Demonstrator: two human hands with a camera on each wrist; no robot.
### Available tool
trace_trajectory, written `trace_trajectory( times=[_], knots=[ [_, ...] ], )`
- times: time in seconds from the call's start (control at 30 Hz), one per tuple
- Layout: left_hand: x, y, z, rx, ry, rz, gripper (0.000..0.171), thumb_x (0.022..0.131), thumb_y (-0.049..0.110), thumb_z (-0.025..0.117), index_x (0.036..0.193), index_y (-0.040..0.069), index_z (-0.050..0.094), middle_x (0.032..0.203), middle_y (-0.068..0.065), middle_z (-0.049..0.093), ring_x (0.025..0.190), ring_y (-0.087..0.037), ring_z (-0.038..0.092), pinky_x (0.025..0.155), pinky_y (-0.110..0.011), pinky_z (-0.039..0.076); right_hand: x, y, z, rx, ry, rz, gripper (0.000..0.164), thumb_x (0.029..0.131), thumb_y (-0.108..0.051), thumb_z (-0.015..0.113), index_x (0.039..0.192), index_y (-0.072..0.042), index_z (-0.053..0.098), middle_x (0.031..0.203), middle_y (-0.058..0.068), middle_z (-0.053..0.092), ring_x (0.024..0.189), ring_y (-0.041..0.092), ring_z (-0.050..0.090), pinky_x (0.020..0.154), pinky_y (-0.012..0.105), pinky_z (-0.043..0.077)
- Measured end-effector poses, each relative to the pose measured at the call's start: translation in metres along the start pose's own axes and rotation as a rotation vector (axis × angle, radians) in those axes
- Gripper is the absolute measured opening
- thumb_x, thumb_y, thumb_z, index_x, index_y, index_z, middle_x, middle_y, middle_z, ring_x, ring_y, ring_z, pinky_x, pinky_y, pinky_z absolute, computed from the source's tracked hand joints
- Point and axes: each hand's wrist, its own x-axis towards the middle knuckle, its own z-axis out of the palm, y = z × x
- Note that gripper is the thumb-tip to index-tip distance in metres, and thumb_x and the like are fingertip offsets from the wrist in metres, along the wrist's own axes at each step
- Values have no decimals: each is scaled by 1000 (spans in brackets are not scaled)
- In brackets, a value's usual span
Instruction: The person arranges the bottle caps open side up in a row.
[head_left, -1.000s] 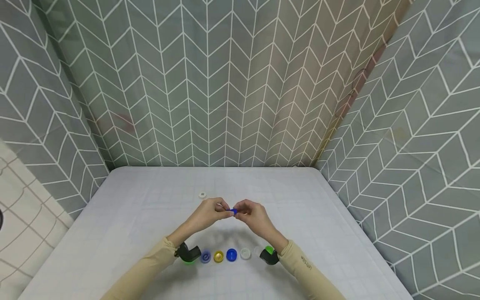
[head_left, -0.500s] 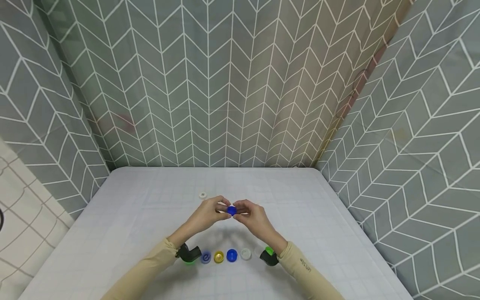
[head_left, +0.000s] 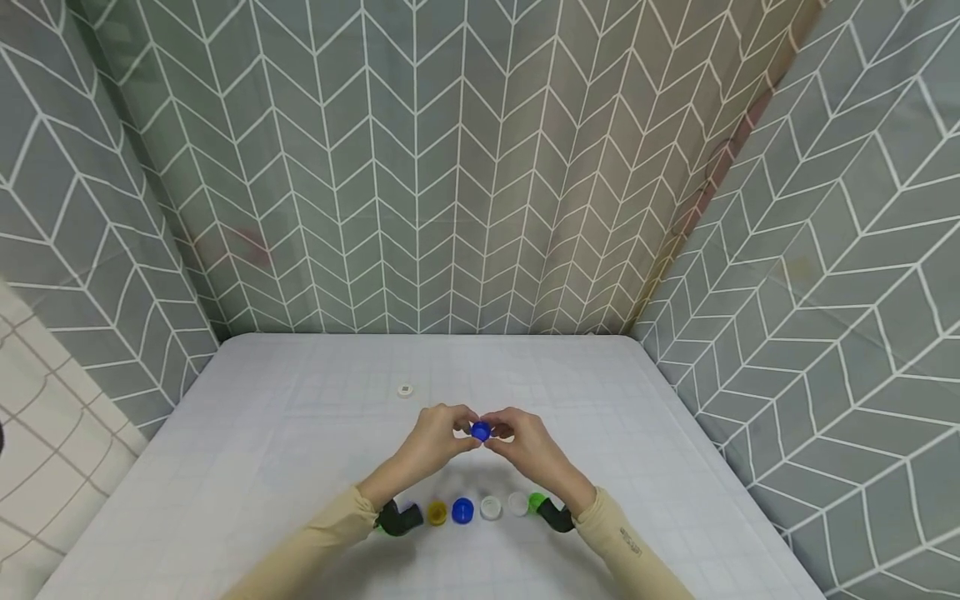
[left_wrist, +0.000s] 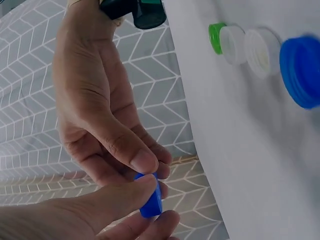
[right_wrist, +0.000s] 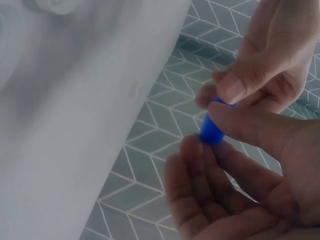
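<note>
My left hand (head_left: 437, 439) and right hand (head_left: 531, 446) meet above the table, both pinching one small blue bottle cap (head_left: 481, 431) between thumbs and fingertips. From the left wrist the held bottle cap (left_wrist: 152, 204) shows nearly edge-on, with both thumbs at its near end. Seen from the right wrist, it (right_wrist: 212, 130) is partly covered by the right thumb. Nearer the body lies a row of caps: a yellow cap (head_left: 437, 513), a larger blue cap (head_left: 462, 511), a white cap (head_left: 491, 507), a clear cap (head_left: 518, 502) and a green cap (head_left: 536, 502).
A small white disc with a dark square mark (head_left: 405, 390) lies on the white table (head_left: 300, 417) beyond the left hand. The black left wrist camera (head_left: 401, 520) hides the row's left end. Patterned curtains (head_left: 450, 208) stand around the table.
Both hands have shifted a little to the right and toward the body with the blue bottle cap. The cap has turned from mostly covered to showing its round face.
</note>
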Motion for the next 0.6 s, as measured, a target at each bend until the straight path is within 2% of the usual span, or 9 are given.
trace_trajectory(
  times=[0.07,0.17,0.3,0.4,0.6],
  knots=[
    [1,5,4,10,0,2,26,77,18,81,101,11,72,81,1,72,84,-19,59,75,-34,41,-4,0,-5,-39,-2,14,26,87,-8,69,114,-6,68,108,7,69,94,20,66,85,40,54],
    [5,15,10,-5,-13,17,25,77,15,80,99,10,71,78,1,70,83,-21,58,77,-34,36,-10,-1,-14,-87,11,43,26,85,-10,72,111,-7,70,107,6,70,94,23,64,82,44,53],
    [11,29,17,-30,-39,43,24,77,10,79,99,7,70,78,-1,70,84,-25,60,81,-37,35,-19,-2,-27,-175,46,75,26,82,-12,75,108,-9,71,103,3,71,93,23,62,76,35,51],
    [15,38,25,-6,-63,69,23,77,10,79,98,7,70,79,0,70,84,-23,60,81,-36,35,-25,-2,-36,-231,48,101,25,81,-13,77,105,-10,71,100,1,71,91,22,61,75,31,48],
    [19,51,49,126,-73,126,22,78,20,80,97,12,71,77,5,67,73,-8,51,79,-35,36,-38,4,-51,-308,7,150,23,77,-10,79,99,-9,71,89,-1,69,85,17,56,73,30,45]
  ],
)
